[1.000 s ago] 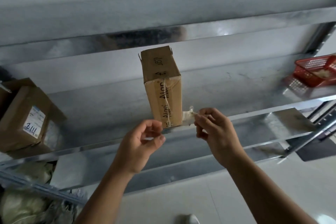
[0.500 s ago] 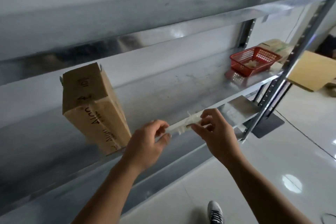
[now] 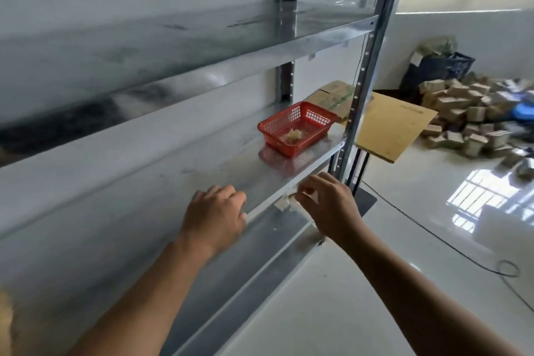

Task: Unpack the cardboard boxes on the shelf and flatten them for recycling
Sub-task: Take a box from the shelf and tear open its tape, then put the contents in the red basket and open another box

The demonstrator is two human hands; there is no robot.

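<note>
Bare left hand [image 3: 215, 212], right hand [image 3: 329, 206].

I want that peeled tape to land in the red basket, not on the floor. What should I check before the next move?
1. Tape wad firmly held: ok, the right hand pinches it just below the shelf edge.
2. Left hand off the tape: ok, it rests at the shelf edge, apart from the wad.
3. Red basket upright, top open: ok, it stands on the same shelf.
4. Room in the basket: ok, only a small clump of scraps lies inside.
5. Box ready for flattening: cannot tell, it is out of view.
</note>
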